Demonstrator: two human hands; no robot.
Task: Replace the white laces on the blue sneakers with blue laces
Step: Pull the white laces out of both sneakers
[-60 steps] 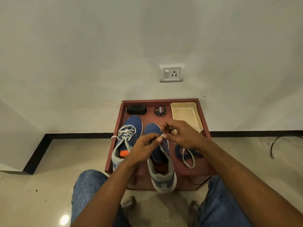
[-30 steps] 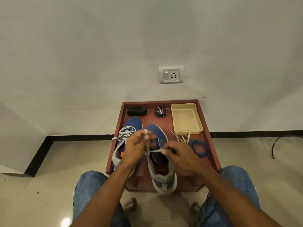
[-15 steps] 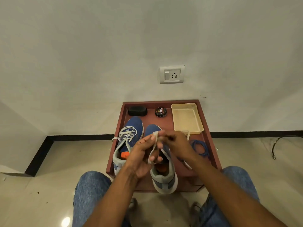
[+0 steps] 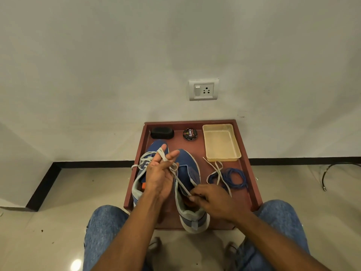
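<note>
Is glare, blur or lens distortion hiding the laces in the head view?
Head view: white lace and blue laces read sharp; only glare is a floor spot; wide-angle bending curves the skirting at the edges; both hands unblurred.

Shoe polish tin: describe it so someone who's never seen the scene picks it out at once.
Below the wall socket, a reddish-brown tray sits on the floor against the wall. Along its far edge stand three things in a row; the shoe polish tin is the middle one, between a black oval block and a cream plastic dish. It alone is round, its black lid printed "Cherry".
</note>
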